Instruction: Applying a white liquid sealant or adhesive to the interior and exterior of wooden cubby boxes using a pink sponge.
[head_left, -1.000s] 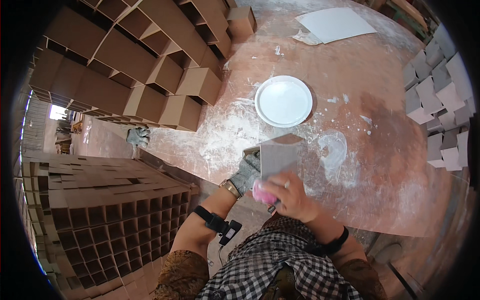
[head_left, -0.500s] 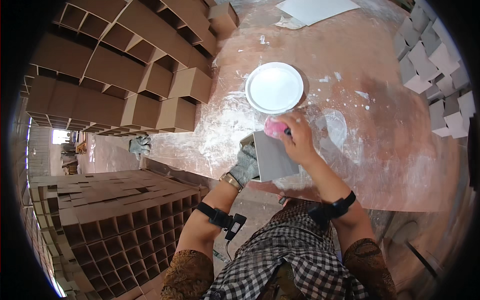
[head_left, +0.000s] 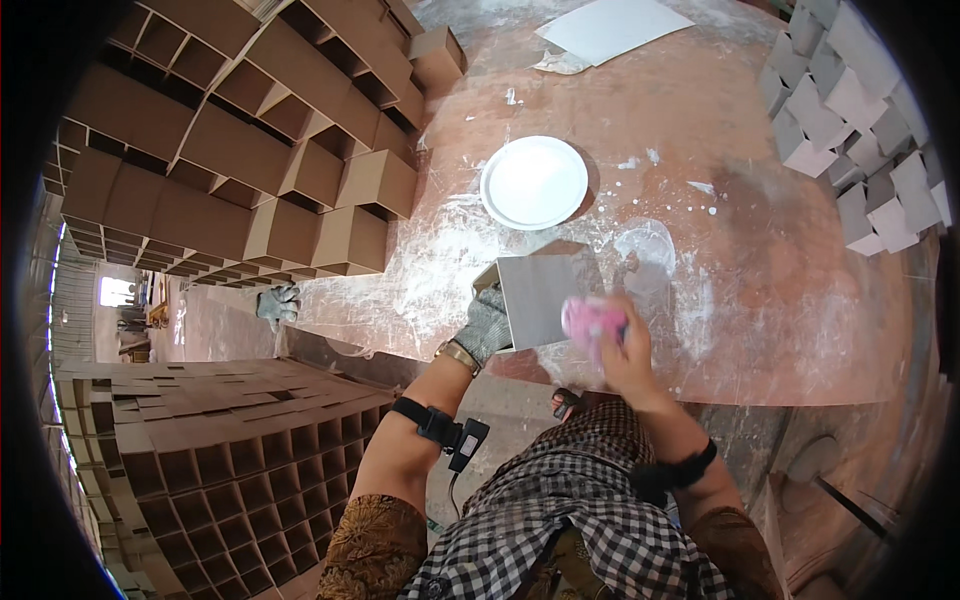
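My left hand (head_left: 489, 322), in a grey knit glove, reaches into the open left end of a small cardboard box (head_left: 545, 300). Its fingers are partly hidden inside as it holds the box over the table's near edge. The box's upper face is smooth and grey. Just right of that face, my right hand (head_left: 628, 350), bare, grips a pink sponge (head_left: 592, 322), smeared by motion. Beyond the box stands a round white tub (head_left: 535, 183) with white contents.
Brown cardboard boxes (head_left: 230, 140) are stacked on the table's left. More open boxes (head_left: 230, 490) stand in rows at lower left. Pale grey boxes (head_left: 850, 120) are piled at right. A grey glove (head_left: 278, 304) lies at the left; a white sheet (head_left: 615, 30) lies at the far side.
My right hand with the pink sponge has moved from beside the tub toward me, to the box's near right side. My left hand still holds the box.
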